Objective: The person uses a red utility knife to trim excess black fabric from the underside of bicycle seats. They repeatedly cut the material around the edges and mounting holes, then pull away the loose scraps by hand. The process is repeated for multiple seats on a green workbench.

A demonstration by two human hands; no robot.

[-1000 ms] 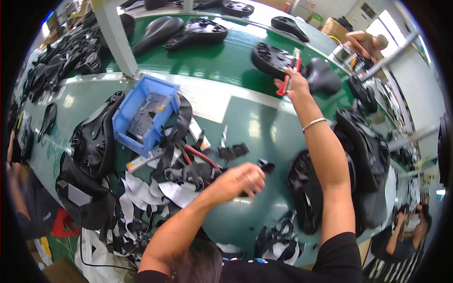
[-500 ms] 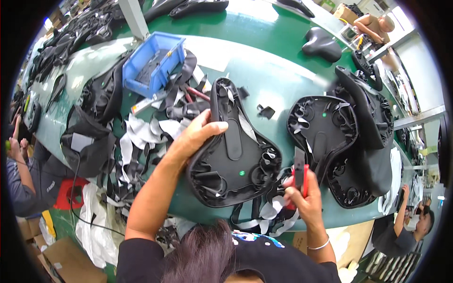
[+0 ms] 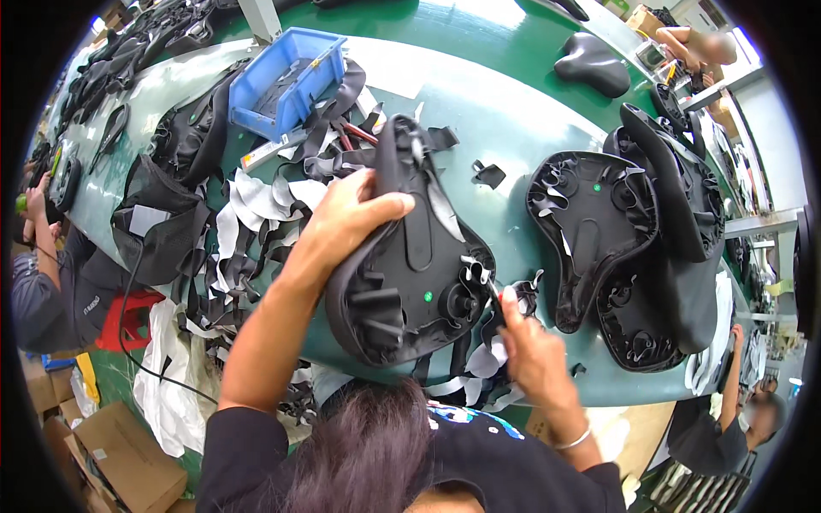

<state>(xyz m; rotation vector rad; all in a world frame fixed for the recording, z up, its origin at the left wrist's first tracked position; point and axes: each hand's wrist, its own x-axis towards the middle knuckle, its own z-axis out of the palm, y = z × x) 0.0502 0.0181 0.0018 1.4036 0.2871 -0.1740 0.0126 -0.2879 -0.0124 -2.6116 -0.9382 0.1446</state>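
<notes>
A black bicycle saddle lies underside up on the table before me, its nose pointing away. Gathered cover fabric lines its inner rim, and a small green sticker marks the base. My left hand grips the left side near the nose, thumb over the edge. At the saddle's right edge, my right hand, slightly blurred, is closed round a red utility knife, mostly hidden by the fingers. A loose curl of trimmed fabric shows just beyond that hand.
Several more saddles are piled at right. Left of me lie black and white fabric scraps. A blue bin stands at the far left, red-handled tools near it. Other people are at both sides.
My right hand has brought the knife from upright beside the saddle to its right edge, turning it over. The saddle has shifted slightly left in my left hand.
</notes>
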